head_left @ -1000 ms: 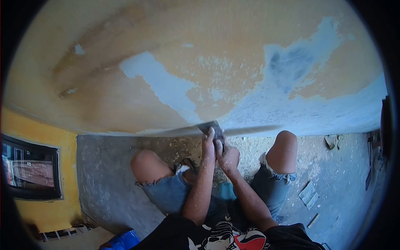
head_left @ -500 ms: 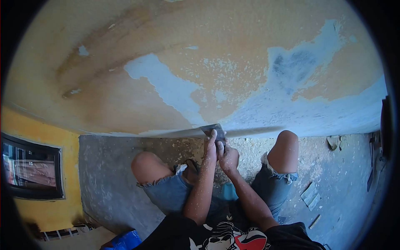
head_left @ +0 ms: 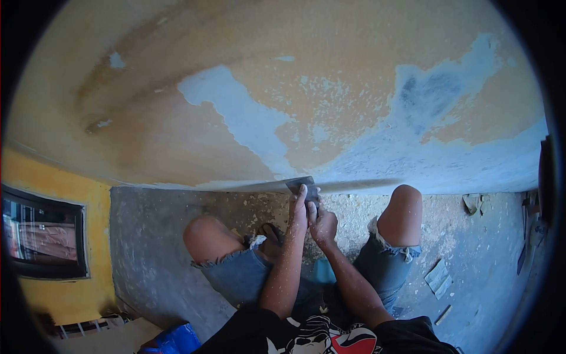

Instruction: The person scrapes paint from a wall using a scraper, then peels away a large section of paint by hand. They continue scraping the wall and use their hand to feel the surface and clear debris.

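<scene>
Both of my hands are closed around a dark, flat-bladed scraper (head_left: 301, 183), held out low in front of the wall. My left hand (head_left: 299, 213) grips it from the left, thumb laid along its face. From the right, my right hand (head_left: 323, 226) wraps the lower end, which the fingers partly hide. The blade's edge overlaps the foot of the peeling wall (head_left: 194, 144) in this view. Pale bare patches (head_left: 236, 106) show through the tan paint, and white flecks dust both forearms.
My bent knees flank my arms. Paint flakes litter the concrete floor (head_left: 159, 236) by the wall. A turquoise object (head_left: 323, 271) sits between my legs. On the right lie a grey sheet (head_left: 438, 279) and a small stick (head_left: 443, 314); a blue item (head_left: 177, 340) is at lower left.
The wall patches have shifted slightly to the right and down in the view. My hands stay on the scraper in nearly the same place.
</scene>
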`<state>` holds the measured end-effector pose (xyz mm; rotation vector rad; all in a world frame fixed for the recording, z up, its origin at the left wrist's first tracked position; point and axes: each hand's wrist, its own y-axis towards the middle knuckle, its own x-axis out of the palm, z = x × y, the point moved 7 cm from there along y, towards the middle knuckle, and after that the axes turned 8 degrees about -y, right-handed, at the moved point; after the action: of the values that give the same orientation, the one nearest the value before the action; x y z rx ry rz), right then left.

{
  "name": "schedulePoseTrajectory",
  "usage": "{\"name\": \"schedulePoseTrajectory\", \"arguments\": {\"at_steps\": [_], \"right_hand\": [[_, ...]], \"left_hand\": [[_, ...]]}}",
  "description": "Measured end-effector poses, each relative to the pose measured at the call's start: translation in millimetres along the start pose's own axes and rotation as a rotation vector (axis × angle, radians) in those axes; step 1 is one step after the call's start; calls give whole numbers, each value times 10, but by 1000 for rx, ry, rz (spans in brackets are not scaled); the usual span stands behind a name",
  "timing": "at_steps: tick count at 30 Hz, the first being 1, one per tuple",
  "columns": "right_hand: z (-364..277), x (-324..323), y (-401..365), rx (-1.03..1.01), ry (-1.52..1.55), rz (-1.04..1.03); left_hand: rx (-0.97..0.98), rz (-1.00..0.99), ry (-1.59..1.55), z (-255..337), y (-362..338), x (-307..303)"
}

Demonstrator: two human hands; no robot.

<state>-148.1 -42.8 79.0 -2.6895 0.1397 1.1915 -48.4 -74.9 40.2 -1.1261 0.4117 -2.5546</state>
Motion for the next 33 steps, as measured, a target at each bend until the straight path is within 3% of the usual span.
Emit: {"name": "schedulePoseTrajectory", "arguments": {"at_steps": [4,5,7,9,11,13,14,15,17,19,20,23,25,27,31,33], "right_hand": [[-212,-131,104,-99,-18,-17],[-233,-153,173,-88,-27,-24],[-254,-163,138,-103,7,-18],[-109,-32,15,-88,11,16],[-89,2,6,-32,46,-32],[-317,-159,108,-118,-10,-36],[-341,-169,114,-127,60,-25],[-370,-209,87,-141,134,-6],[-247,-99,-7,-130,18,46],[-268,-132,-24,-149,151,165],[-429,-261,25,-116,100,17],[-455,-256,36,-103,167,-118],[-342,-147,-65,-113,121,-48],[-310,-178,-84,-126,305,159],[-293,-94,-118,35,265,-127],[-249,-33,-109,-5,232,-59]], "left_hand": [[66,-78,-69,158,62,126],[125,77,-154,90,222,-50],[121,-39,-66,317,4,298],[-165,-38,22,-110,62,-108],[-70,-62,-27,-16,127,38],[119,52,-14,471,-54,353],[59,-122,-134,476,-16,409],[155,-129,26,577,-88,453],[-59,-14,1,47,61,-71],[34,-32,-49,317,-32,282],[75,-83,-39,512,-64,409],[160,-109,-11,653,-201,511],[-99,-12,82,199,-66,109],[-72,-1,68,149,90,88],[-17,48,19,271,-44,101],[26,21,71,296,-40,113]]}}
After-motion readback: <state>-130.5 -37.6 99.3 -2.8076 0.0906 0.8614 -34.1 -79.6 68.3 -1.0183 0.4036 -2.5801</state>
